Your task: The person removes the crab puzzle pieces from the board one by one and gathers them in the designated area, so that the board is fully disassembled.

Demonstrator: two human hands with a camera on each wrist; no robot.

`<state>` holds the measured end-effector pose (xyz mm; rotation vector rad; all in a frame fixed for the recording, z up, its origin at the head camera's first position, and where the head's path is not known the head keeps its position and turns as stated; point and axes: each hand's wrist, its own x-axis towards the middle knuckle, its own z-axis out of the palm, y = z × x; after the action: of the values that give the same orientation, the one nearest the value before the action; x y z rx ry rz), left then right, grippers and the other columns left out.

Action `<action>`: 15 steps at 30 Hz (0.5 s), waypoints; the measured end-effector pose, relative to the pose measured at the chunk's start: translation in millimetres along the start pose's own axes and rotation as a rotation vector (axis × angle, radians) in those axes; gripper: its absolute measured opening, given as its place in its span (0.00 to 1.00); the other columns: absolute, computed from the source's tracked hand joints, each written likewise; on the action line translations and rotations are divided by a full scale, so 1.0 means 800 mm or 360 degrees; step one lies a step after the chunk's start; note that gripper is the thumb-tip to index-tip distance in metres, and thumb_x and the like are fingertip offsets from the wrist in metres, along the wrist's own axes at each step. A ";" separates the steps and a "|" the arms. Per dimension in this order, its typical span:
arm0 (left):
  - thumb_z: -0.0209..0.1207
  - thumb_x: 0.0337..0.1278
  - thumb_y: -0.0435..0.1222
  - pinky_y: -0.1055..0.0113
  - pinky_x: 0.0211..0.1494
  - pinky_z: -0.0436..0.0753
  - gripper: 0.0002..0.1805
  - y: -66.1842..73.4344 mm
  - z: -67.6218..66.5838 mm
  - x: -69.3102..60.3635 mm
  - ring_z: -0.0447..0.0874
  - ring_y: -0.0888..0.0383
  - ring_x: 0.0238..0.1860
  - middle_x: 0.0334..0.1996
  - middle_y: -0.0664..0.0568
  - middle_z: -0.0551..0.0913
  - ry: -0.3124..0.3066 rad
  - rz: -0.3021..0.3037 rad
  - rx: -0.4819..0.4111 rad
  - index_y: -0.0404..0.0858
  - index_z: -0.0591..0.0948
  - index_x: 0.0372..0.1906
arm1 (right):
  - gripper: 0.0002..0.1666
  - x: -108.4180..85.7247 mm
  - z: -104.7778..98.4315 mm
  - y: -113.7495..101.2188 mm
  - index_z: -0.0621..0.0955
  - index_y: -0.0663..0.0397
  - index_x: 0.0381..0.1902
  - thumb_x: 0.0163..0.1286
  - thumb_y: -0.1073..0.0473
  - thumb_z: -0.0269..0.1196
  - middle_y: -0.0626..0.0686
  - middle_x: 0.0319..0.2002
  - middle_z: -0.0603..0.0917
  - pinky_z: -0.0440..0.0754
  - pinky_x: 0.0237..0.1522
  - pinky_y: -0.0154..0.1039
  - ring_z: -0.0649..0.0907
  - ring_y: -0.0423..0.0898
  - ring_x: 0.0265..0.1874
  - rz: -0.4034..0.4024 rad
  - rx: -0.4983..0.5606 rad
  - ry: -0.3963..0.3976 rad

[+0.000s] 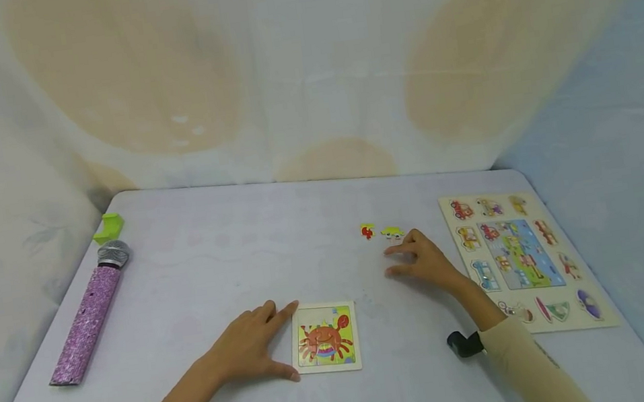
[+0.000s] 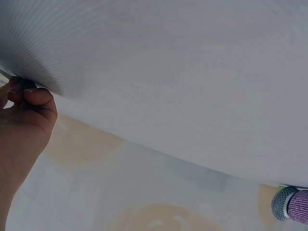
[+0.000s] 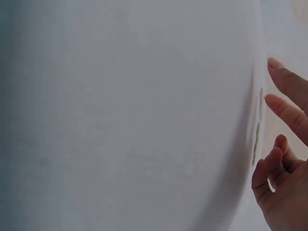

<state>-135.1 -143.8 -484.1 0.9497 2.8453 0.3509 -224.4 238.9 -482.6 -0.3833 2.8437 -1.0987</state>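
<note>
L hand point(image 1: 247, 346): fingers apart, prob. touching crab puzzle point(image 1: 325, 342); R hand point(image 1: 423, 264): apart, nr pcs point(image 1: 391, 232).

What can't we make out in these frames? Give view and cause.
Head: part of the big puzzle board's left edge, behind the right forearm.
Head: fine detail on the two loose pieces, too small.
Right wrist: those pieces' faces, seen edge-on.
Right wrist: part of the right hand, cut off by the right edge.
Left wrist: the microphone's lower handle, cut off by the right edge.
</note>
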 end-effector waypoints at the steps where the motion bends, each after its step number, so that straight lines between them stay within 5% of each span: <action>1: 0.62 0.29 0.78 0.72 0.34 0.62 0.63 0.000 0.000 0.000 0.60 0.63 0.30 0.39 0.60 0.64 -0.0005 -0.0004 -0.0001 0.49 0.65 0.75 | 0.25 -0.003 0.002 -0.002 0.88 0.55 0.48 0.53 0.53 0.78 0.52 0.35 0.63 0.63 0.40 0.40 0.66 0.47 0.38 0.0006 0.0014 0.0002; 15: 0.61 0.28 0.79 0.72 0.33 0.62 0.64 -0.001 0.002 -0.001 0.60 0.63 0.29 0.38 0.60 0.63 0.0029 0.0021 0.0020 0.48 0.66 0.74 | 0.23 -0.064 0.044 -0.049 0.89 0.51 0.47 0.52 0.52 0.78 0.49 0.32 0.65 0.66 0.35 0.32 0.67 0.42 0.35 -0.0118 0.0018 -0.0076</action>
<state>-134.4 -144.4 -485.8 0.9726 2.8624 0.3449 -161.5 200.5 -483.8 -0.5108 2.8016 -1.1016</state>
